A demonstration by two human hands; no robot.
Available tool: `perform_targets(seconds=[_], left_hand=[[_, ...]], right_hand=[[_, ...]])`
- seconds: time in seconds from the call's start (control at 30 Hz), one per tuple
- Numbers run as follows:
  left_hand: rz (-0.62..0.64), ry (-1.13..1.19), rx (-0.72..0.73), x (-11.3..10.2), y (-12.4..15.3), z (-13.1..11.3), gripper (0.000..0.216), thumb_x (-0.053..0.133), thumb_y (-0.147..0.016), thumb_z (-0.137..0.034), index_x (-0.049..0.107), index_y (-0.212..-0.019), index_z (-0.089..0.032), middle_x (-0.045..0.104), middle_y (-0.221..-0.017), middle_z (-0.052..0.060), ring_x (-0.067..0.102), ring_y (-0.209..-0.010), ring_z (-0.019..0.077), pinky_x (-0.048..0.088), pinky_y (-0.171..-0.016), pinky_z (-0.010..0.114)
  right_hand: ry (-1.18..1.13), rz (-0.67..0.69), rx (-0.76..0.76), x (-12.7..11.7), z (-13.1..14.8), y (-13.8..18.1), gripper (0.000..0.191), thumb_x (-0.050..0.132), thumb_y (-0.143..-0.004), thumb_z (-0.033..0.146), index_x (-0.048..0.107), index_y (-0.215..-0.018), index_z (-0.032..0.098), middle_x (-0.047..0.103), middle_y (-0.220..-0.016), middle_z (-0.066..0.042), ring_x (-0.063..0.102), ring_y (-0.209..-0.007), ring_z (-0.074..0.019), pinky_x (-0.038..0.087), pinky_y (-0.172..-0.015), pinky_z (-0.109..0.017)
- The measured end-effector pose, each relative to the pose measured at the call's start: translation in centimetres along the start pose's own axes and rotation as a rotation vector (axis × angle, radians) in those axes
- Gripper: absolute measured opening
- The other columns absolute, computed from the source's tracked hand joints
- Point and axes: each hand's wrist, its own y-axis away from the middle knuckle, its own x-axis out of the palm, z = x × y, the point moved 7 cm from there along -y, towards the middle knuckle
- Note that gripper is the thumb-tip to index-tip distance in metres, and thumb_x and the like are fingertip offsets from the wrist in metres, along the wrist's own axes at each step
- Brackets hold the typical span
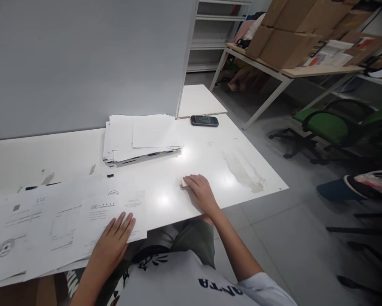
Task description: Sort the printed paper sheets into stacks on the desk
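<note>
My left hand [114, 242] lies flat, fingers spread, on the near edge of a loose spread of printed sheets [50, 225] at the front left of the white table [210, 170]. My right hand [201, 192] rests on the table further right, fingers curled over a small white object [183, 184] that peeks out at the fingertips. A taller stack of papers [140, 138] sits behind, near the grey partition. A dark phone [204, 121] lies flat beyond the stack.
A grey partition wall [82, 59] backs the table. To the right stand a green office chair [331, 127], a wooden table with cardboard boxes [289, 42] and white shelving [216, 34]. A stain [244, 172] marks the table's right side.
</note>
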Motion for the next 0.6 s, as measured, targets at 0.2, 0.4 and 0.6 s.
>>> perform_targets(seconds=[0.2,0.4,0.6], left_hand=[[-0.155,-0.002,-0.066,-1.9,-1.0,-0.5,0.071,0.034,-0.091,-0.006,0.018,-0.158,-0.022,0.06,-0.137,0.005,0.058,-0.125,0.0195,0.042,-0.111,0.035],[-0.147,0.115,0.006,-2.6,-3.5,-4.3,0.072,0.029,-0.088,0.0,0.023,-0.156,-0.018,0.056,-0.141,0.006,0.049,-0.134,0.0195,0.04,-0.115,0.039],[-0.094,0.108,0.231,-1.5,-3.9,-8.5,0.054,0.038,-0.095,-0.004,0.045,-0.145,-0.023,0.052,-0.145,0.003,0.034,-0.144,0.0212,0.032,-0.12,0.042]], right_hand=[[-0.322,-0.169,0.16,-1.5,1.3,1.0,0.029,0.051,-0.093,0.035,0.067,-0.117,0.031,0.063,-0.129,-0.006,0.051,-0.128,-0.0284,0.034,-0.113,-0.055],[-1.376,0.131,0.785,4.5,7.4,6.5,0.04,0.058,-0.087,0.058,0.069,-0.106,0.024,0.071,-0.109,-0.008,0.067,-0.097,-0.0244,0.056,-0.082,-0.041],[-1.586,0.171,0.915,5.7,10.5,8.1,0.041,0.076,-0.075,0.044,0.069,-0.109,0.023,0.071,-0.115,-0.007,0.064,-0.112,-0.027,0.056,-0.087,-0.04]])
